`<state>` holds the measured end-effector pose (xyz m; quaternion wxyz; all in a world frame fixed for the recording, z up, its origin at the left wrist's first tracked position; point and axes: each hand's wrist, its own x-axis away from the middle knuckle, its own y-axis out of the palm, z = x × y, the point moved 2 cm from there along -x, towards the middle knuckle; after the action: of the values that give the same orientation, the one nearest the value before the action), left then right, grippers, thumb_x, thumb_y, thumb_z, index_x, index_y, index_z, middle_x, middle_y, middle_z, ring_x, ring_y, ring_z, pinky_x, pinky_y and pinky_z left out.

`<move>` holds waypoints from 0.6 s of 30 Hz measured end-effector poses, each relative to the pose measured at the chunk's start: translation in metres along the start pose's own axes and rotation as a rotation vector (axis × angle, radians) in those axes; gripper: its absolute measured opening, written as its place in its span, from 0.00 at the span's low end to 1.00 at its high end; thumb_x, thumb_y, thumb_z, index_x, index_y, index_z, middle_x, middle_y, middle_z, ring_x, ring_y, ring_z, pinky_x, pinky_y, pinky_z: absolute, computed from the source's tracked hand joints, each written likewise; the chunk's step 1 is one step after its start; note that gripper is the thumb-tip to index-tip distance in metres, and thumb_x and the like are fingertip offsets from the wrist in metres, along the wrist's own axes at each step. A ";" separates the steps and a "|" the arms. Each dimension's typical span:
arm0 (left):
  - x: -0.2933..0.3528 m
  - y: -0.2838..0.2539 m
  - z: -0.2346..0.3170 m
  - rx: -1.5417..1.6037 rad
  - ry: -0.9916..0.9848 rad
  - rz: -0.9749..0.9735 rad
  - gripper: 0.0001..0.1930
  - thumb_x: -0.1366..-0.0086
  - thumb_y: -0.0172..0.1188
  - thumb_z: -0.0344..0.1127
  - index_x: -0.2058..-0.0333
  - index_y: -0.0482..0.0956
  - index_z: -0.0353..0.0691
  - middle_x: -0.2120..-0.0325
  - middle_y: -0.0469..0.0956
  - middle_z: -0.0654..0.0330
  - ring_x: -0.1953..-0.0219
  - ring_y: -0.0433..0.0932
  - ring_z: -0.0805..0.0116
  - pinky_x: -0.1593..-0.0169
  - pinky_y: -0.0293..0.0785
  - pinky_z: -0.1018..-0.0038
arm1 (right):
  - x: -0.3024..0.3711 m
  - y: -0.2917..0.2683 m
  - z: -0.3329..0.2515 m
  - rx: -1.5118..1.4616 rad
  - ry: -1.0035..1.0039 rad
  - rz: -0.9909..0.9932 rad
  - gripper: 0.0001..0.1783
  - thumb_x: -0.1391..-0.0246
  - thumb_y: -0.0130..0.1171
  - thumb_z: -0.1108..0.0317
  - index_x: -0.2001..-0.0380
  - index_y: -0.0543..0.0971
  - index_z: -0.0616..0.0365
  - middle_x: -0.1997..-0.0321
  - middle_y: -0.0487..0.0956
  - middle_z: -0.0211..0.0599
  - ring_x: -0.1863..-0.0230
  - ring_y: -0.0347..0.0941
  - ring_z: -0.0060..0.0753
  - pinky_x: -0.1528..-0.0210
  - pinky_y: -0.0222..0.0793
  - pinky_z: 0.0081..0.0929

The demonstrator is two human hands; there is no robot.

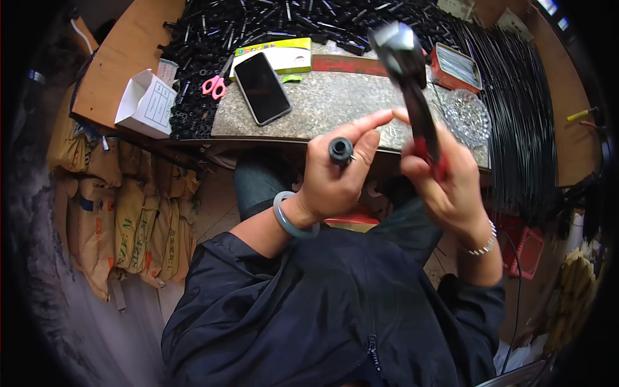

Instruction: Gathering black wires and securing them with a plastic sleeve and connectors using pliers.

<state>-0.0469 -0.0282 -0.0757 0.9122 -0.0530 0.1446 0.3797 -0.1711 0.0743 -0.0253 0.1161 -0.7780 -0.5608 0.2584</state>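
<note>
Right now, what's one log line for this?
Left hand: holds black round part | Right hand: grips hammer | Nearby: phone, pink scissors

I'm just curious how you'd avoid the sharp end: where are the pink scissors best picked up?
Probably take the pink scissors by their handle loops, from the near side. The loops lie toward the person, while the blades seem to point away. The left hand is closer, but it holds a black round part, so it would likely need freeing first.
</note>
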 end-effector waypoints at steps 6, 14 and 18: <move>-0.007 -0.008 -0.003 0.090 0.006 0.029 0.14 0.32 0.47 0.31 0.52 0.74 0.30 0.87 0.62 0.75 0.86 0.55 0.89 0.82 0.48 0.86 | 0.042 -0.015 0.005 -0.068 0.276 -0.484 0.19 0.42 0.53 0.64 0.51 0.70 0.63 0.74 0.77 0.34 0.77 0.72 0.22 0.70 0.68 0.21; -0.011 -0.002 0.000 0.009 0.099 0.024 0.13 0.34 0.48 0.30 0.55 0.77 0.32 0.84 0.65 0.75 0.82 0.56 0.89 0.79 0.49 0.84 | 0.019 -0.032 -0.026 0.147 0.391 -0.622 0.19 0.43 0.54 0.67 0.50 0.69 0.62 0.79 0.73 0.37 0.77 0.72 0.29 0.71 0.67 0.23; -0.010 -0.003 -0.003 -0.025 0.090 0.026 0.13 0.34 0.49 0.31 0.55 0.77 0.33 0.83 0.65 0.75 0.81 0.56 0.89 0.79 0.50 0.84 | 0.013 -0.039 -0.035 0.106 0.477 -0.641 0.16 0.43 0.53 0.67 0.53 0.70 0.63 0.83 0.69 0.35 0.82 0.68 0.29 0.74 0.66 0.23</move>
<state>-0.0521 -0.0380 -0.0753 0.8990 -0.0794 0.1814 0.3907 -0.1814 0.1037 0.0190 0.3578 -0.5948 -0.7181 0.0498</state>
